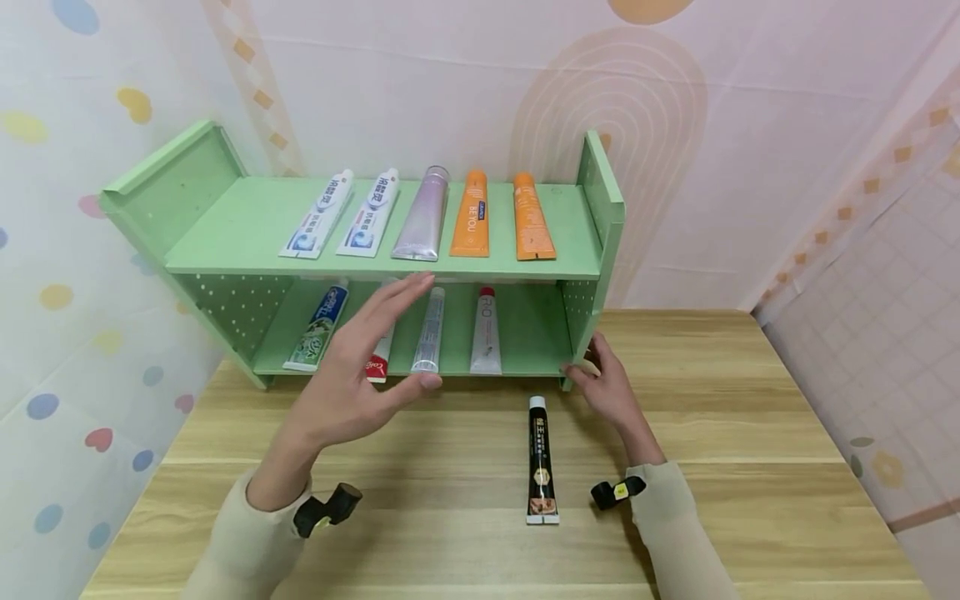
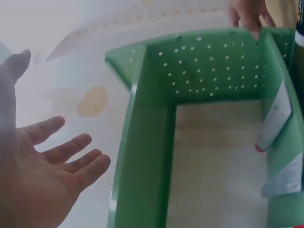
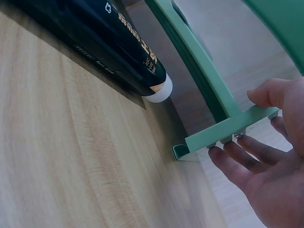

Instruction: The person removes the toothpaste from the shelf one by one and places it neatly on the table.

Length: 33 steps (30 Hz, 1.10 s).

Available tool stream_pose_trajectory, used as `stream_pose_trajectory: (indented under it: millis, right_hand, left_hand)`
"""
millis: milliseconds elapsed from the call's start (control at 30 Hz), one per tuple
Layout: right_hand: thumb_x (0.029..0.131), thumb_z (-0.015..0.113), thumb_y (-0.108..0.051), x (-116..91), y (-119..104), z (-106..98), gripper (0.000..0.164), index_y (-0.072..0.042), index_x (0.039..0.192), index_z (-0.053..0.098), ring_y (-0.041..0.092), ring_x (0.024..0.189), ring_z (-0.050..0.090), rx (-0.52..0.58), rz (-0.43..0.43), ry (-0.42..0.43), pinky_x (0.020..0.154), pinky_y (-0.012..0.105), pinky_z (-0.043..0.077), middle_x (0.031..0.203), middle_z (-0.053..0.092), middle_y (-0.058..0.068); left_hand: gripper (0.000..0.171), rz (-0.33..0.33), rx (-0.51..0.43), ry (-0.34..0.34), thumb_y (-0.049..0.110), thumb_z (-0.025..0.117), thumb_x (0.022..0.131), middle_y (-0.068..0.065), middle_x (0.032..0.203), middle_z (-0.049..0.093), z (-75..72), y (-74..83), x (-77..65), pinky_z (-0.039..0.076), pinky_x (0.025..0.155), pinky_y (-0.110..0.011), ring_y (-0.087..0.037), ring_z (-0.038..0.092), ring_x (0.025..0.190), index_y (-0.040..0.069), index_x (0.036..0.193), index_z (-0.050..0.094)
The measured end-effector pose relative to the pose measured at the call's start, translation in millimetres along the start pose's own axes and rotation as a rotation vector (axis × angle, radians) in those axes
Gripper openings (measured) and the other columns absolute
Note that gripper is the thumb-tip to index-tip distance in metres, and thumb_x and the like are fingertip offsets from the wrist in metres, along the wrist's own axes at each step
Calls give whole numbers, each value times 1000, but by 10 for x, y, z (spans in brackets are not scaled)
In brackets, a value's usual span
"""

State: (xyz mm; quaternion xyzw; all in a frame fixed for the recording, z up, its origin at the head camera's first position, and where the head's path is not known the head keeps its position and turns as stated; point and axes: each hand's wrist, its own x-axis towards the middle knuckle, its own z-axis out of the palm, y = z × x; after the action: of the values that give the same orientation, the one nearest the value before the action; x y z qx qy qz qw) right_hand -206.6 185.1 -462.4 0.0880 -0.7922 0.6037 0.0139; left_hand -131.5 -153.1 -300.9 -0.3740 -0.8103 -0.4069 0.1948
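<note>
In the head view my right hand [image 1: 609, 392] grips the lower front corner of a green two-tier shelf [image 1: 382, 265]. The right wrist view shows its thumb [image 3: 268, 92] on one side of the green side panel [image 3: 228, 128], with the fingertips against the other. My left hand [image 1: 352, 367] hovers before the shelf, fingers spread and holding nothing, partly covering a red-and-white toothpaste tube [image 1: 377, 367] on the lower tier. A black toothpaste tube [image 1: 541, 467] with a white cap lies on the table, just left of the right hand.
Along the upper tier lie two white toothpaste tubes [image 1: 319, 215], a pinkish tube [image 1: 423, 218] and two orange tubes [image 1: 471, 218]. The lower tier also holds a blue-green tube [image 1: 318, 327], a silvery tube [image 1: 429, 333] and a red-capped tube [image 1: 486, 333]. A patterned cloth [image 1: 420, 92] hangs behind.
</note>
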Motion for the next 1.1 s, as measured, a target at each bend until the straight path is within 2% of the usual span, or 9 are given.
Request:
stream_pose_trajectory:
  millis: [100, 200, 300, 367, 600, 800, 933, 1100]
  right_hand:
    - [99, 63, -6, -2, 0, -2, 73, -27, 161, 31, 40, 142, 45, 4, 2, 2, 111, 60, 46, 158, 43, 15]
    - [99, 64, -5, -8, -4, -4, 74, -28, 161, 31, 40, 142, 45, 4, 5, 8, 111, 60, 46, 157, 44, 15]
    - [99, 64, -5, -13, -6, 3, 75, -29, 161, 30, 41, 141, 46, 2, 5, 2, 110, 60, 48, 157, 44, 16]
    - [99, 64, -6, -13, -6, 10, 75, -29, 161, 30, 40, 141, 46, 0, 7, 0, 109, 59, 48, 156, 44, 16]
    - [98, 64, -6, -11, -11, 6, 74, -28, 161, 31, 40, 141, 46, -4, 7, 7, 109, 60, 48, 156, 44, 16]
    - [98, 63, -6, -10, -5, 4, 74, -28, 161, 31, 40, 140, 47, -4, 4, 4, 109, 60, 49, 156, 45, 16]
    - [99, 63, -6, -11, 11, 9, 75, -29, 161, 29, 40, 141, 46, -11, 1, 0, 109, 60, 49, 157, 44, 15]
    - [99, 63, -5, -10, 5, 11, 75, -29, 161, 30, 40, 142, 45, -5, 0, 4, 109, 60, 48, 158, 43, 14]
  left_hand:
    - [87, 27, 26, 28, 26, 81, 82, -9, 162, 42, -82, -25, 45, 30, 126, -37, -23, 38, 151, 11, 158, 40]
    - [84, 64, 40, 62, 42, 78, 88, -12, 161, 44, -154, -59, 95, 29, 127, -39, -26, 38, 151, 7, 156, 42]
    - [87, 90, 51, 93, 58, 70, 91, -11, 160, 45, -233, -99, 148, 28, 127, -46, -28, 38, 151, 5, 155, 43]
    - [87, 78, 66, 102, 60, 69, 91, -8, 161, 44, -288, -119, 177, 28, 127, -50, -28, 37, 152, 8, 156, 43]
    - [82, -59, 97, 95, 41, 78, 89, 3, 165, 38, -477, -187, 276, 30, 122, -60, -23, 34, 152, 28, 159, 38]
    - [80, -145, 71, 108, 27, 76, 90, 9, 166, 35, -605, -261, 356, 35, 120, -61, -19, 36, 149, 33, 159, 37]
    - [79, -201, 62, 105, 24, 74, 92, 12, 166, 33, -678, -296, 405, 34, 121, -61, -15, 32, 152, 38, 159, 34]
    - [76, -327, 95, 105, 31, 70, 95, 13, 167, 31, -779, -320, 476, 31, 121, -63, -25, 36, 147, 45, 158, 31]
